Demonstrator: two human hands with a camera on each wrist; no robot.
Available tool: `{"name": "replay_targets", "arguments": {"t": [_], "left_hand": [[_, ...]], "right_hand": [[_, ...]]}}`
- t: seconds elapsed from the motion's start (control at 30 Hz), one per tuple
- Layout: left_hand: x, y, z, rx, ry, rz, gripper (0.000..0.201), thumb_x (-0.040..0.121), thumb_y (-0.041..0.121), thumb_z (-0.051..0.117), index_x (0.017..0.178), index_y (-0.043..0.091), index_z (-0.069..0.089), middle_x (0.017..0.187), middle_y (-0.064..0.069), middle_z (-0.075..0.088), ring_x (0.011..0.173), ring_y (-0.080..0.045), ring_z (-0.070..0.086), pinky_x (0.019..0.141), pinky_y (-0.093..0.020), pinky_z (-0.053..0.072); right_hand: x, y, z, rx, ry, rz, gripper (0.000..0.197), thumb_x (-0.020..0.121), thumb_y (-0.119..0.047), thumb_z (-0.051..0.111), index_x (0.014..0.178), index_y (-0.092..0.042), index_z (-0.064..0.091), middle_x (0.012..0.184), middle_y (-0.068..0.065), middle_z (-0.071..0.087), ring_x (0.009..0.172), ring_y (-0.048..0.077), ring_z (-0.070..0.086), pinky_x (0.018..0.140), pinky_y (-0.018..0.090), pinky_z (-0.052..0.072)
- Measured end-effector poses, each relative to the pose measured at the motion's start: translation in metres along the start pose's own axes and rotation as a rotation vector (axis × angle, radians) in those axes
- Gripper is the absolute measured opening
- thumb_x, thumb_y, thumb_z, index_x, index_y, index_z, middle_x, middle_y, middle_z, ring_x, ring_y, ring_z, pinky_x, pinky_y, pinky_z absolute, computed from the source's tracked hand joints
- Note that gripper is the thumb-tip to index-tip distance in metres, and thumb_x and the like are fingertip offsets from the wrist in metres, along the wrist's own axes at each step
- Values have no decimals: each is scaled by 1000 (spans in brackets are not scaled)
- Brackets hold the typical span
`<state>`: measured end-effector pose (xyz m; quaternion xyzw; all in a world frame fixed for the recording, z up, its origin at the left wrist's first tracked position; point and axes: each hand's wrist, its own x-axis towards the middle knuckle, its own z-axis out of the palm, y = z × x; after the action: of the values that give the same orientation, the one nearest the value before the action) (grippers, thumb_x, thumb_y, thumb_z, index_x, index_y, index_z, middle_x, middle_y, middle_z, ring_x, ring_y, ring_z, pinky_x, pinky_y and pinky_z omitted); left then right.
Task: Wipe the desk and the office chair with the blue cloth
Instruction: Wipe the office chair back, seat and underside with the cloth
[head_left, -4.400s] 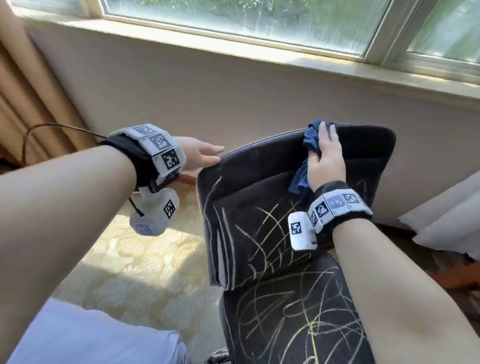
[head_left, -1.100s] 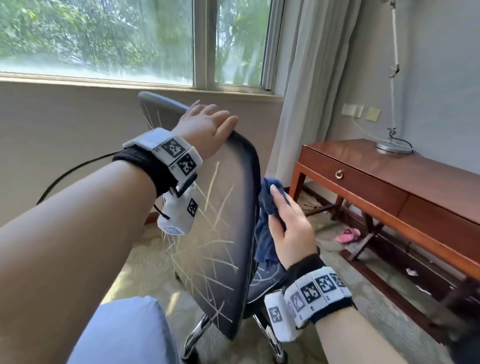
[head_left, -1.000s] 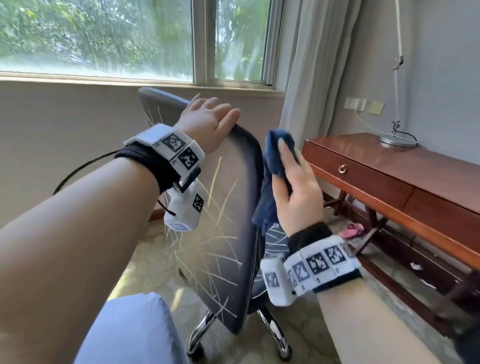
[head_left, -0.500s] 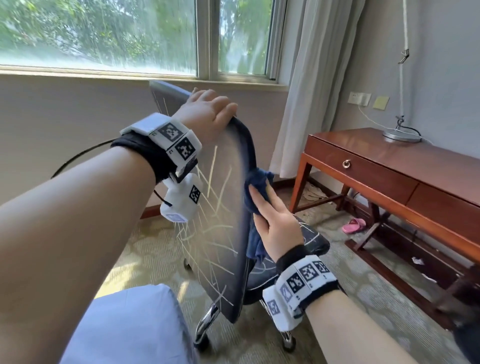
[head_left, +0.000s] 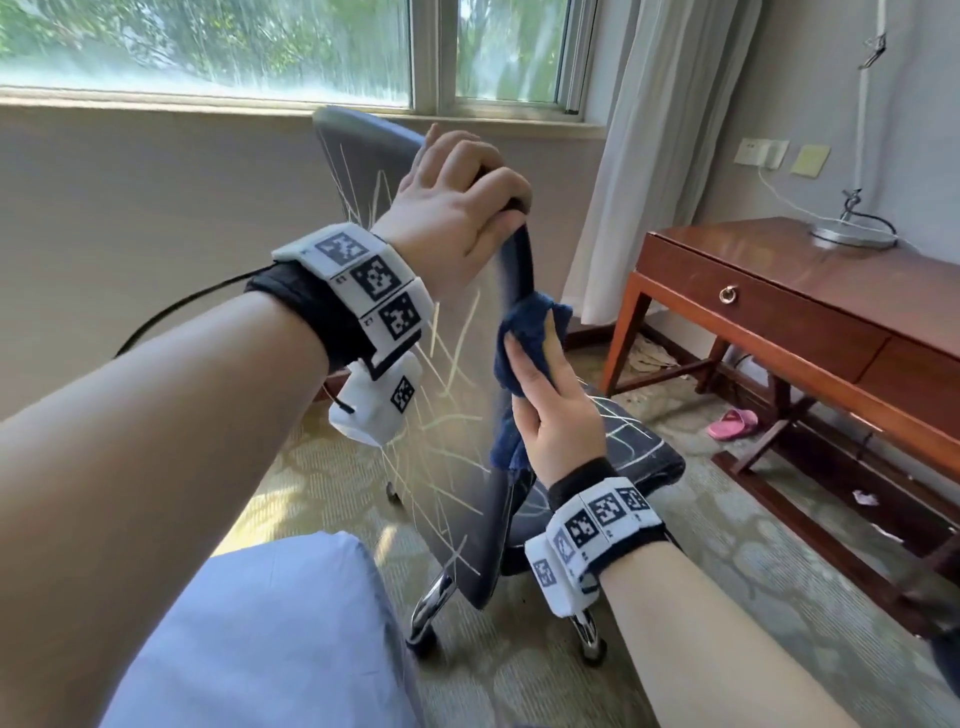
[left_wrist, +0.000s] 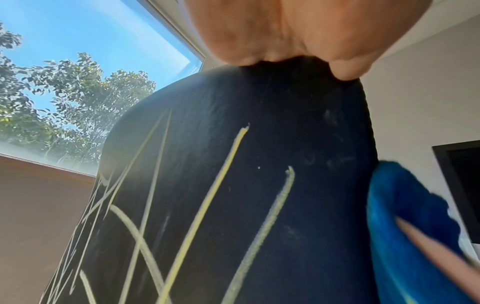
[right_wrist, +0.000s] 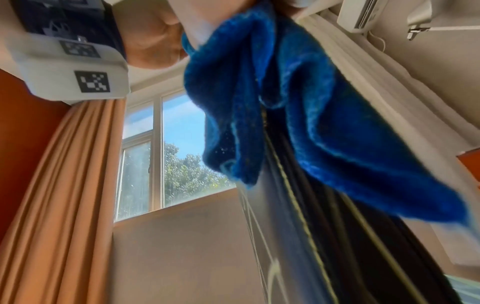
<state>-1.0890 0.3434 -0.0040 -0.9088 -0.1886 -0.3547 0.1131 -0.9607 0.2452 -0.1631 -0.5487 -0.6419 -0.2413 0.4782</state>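
The office chair (head_left: 467, 457) is dark with yellow scribble lines and stands side-on to me. My left hand (head_left: 457, 208) grips the top edge of its backrest (left_wrist: 233, 185), fingers curled over the rim. My right hand (head_left: 550, 410) holds the blue cloth (head_left: 524, 343) against the backrest's right edge, thumb on one side and fingers on the other. In the right wrist view the blue cloth (right_wrist: 285, 102) is folded over that edge, with a corner hanging free. The wooden desk (head_left: 779, 291) stands to the right, beyond both hands.
A lamp base (head_left: 852, 236) with its cable sits on the desk. A pink slipper (head_left: 732, 423) and paper scraps lie on the carpet under it. White curtain (head_left: 623, 156) and window wall stand behind the chair. My knee in light blue cloth (head_left: 260, 623) is at lower left.
The chair has swivelled from facing me to side-on. A second ago my right hand had the cloth near the backrest's top; it has slid down to mid-edge. My left hand stays on top.
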Motion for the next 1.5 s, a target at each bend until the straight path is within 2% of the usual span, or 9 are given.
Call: {"name": "replay_targets", "arguments": {"t": [0.27,0.53,0.73,0.83,0.93,1.07,1.23,1.4,1.5], "left_hand": [[-36,-8,1,65,-110,38,41,91,28,37,129,42,32,154,-21,-6,141,-40,-14,108,-51,10],[-26,-6,14,67,-59,47,38,87,11,42,116,33,53,153,-23,-3,139,-47,-12,110,-39,5],[-37,-13,15,3,-15,58,48,88,1,48,120,37,44,151,-29,-7,137,-48,-15,111,-42,6],[-52,-12,22,-66,-27,-59,72,89,5,53,145,33,16,149,-32,-17,139,-44,-15,114,-49,9],[-76,-2,39,-290,-36,-256,94,86,25,56,145,21,-16,150,-22,-24,142,-31,-16,116,-49,9],[-126,13,79,-527,-196,-507,104,85,23,66,138,24,-24,152,1,-27,139,-9,-22,113,-24,-5],[-178,35,148,-457,-436,-652,115,79,48,67,130,31,-35,146,5,-39,139,-13,-27,118,-39,-7],[-193,57,209,-456,-166,-713,111,83,40,65,129,31,-36,147,8,-31,144,-18,-9,118,-36,7],[-201,58,236,-374,36,-734,96,86,30,58,135,26,-24,152,1,-13,143,-25,12,111,-18,11]], "right_hand": [[7,0,-22,-34,-7,-153,44,87,-15,47,131,-20,46,144,2,35,101,28,62,82,27,51],[-8,27,14,-211,-161,-394,44,80,-8,46,122,-12,59,131,3,41,121,26,38,92,30,35],[-16,38,-2,-131,-340,-499,43,85,-12,43,127,-19,43,134,3,43,120,23,41,75,34,56],[-5,32,-18,-110,-333,-477,42,87,-14,42,128,-20,44,132,7,53,119,25,42,86,33,50],[20,27,-28,-96,-313,-533,34,98,-15,34,130,-17,45,136,11,50,124,29,44,98,33,42],[55,18,-27,-58,-255,-666,34,100,-14,32,128,-11,50,134,15,48,127,27,38,109,25,27],[81,26,-2,-88,-214,-773,36,95,-7,37,125,-13,57,132,14,54,123,30,37,97,37,38],[78,47,23,58,-170,-879,32,96,-15,33,122,-14,51,128,13,45,126,35,33,99,48,41],[75,52,37,116,-146,-942,34,94,-13,35,119,-11,58,127,10,42,126,37,34,101,46,40]]}}
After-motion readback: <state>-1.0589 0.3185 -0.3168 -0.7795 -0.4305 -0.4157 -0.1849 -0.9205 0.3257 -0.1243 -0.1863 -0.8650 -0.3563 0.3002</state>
